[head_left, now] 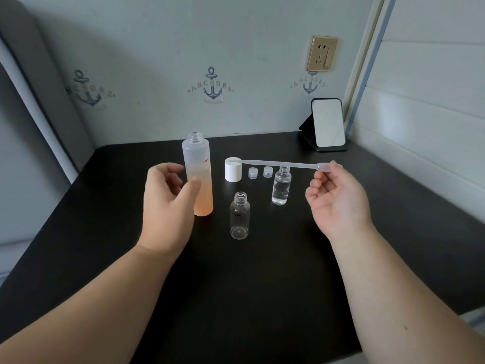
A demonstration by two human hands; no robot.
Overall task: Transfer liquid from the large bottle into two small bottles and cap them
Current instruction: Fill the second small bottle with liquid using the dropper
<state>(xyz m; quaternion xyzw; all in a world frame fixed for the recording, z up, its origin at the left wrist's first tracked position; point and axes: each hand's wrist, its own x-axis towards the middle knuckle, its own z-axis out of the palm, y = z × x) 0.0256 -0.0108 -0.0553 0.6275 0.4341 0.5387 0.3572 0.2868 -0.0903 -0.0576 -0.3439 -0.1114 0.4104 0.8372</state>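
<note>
Black desk (262,285) set in a corner, pale wall behind printed with anchor motifs, brass-coloured socket (322,53) high on the wall.

Large bottle (197,174) stands upright left of centre, uncapped, frosted body, orange-tinted toward the base. Liquid level hard to read through the frosting.

Left hand (168,203) just beside the large bottle, on its left. Fingers (170,170) loosely curled and spread in a cupped shape, thumb tip against or just in front of the bottle wall; no firm grip visible.

Right hand (337,195) raised right of centre, palm up. Thumb and forefinger pinch the bulb end of a clear pipette (278,164); other fingers curled in. Pipette lies roughly level in the air, its tip reaching left over the white cap (233,169).

Small mirror (328,124) on a dark stand, rear right corner.

White cap stands on the desk just right of the large bottle.

Two small bottles, both open. Filled small bottle (281,187) holds clear liquid to about half, behind and right. Empty small bottle (240,216) stands nearer, centre.

Two small clear caps (253,172) (268,171) sit side by side between the white cap and the filled small bottle.
</note>
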